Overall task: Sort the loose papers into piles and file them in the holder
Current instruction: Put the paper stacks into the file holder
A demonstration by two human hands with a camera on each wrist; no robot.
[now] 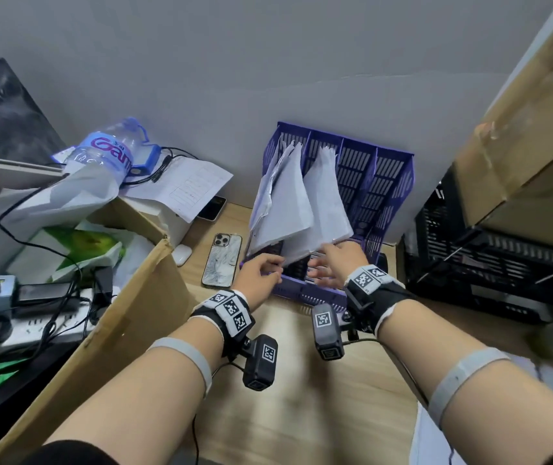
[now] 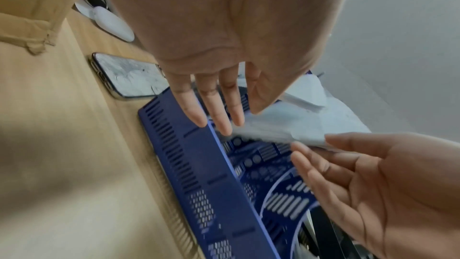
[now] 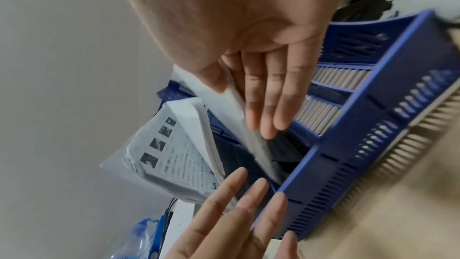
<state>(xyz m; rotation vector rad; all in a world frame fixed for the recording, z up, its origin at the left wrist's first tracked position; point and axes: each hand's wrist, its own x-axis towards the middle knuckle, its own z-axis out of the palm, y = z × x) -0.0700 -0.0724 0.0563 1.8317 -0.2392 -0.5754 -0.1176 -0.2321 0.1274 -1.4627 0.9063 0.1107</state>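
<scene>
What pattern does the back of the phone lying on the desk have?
The phone has a grey-white marbled back, clearest in the head view.

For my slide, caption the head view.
Both hands, left and right, settle paper stacks into the purple file holder.

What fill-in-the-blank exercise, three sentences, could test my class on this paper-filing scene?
1. The papers stand in a holder coloured ____.
2. The phone lies on the desk to the ____ of the holder.
3. The holder's two right-hand compartments hold ____ papers.

Missing words: blue; left; no
</scene>
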